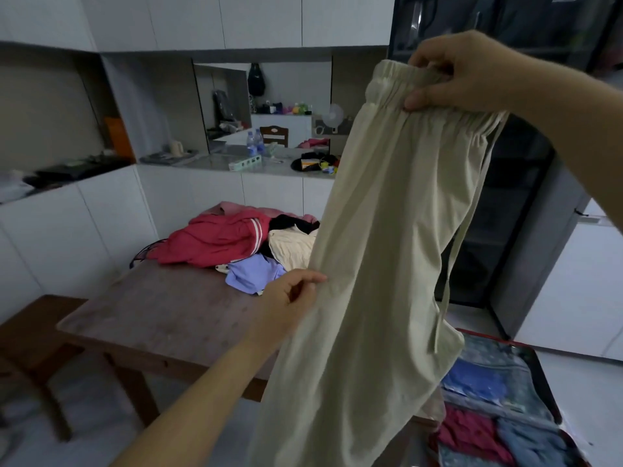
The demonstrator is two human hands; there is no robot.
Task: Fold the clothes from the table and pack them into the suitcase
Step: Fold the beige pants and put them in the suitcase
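The person holds a pair of pale trousers (387,230) up in the air, between the counter (161,311) and the open suitcase (495,352) on the floor. The right hand (462,72) is clamped on the elastic waistband (397,79), with the fingers curled over the top and the thumb pressed on the front. The left hand (290,291) pinches the trousers' left edge about halfway down. The cloth hangs long and loose, and a drawstring (455,264) dangles on the right.

This looks like the opening of a fold: the garment is lifted and being straightened, and no crease has been made yet. The next move probably needs the legs laid one on the other and the drawstring tucked in. The length can then be doubled, either in the air or flat on the bare near part of the counter.

A pile (242,244) of red, black, cream and lilac clothes lies at the far end of the counter, unfolded. The suitcase already holds folded blue and red pieces, so I judge the task to be partly done.

I can read no writing. The trousers show no tag, and the labels on the bottles (253,141) at the back are too small to make out.
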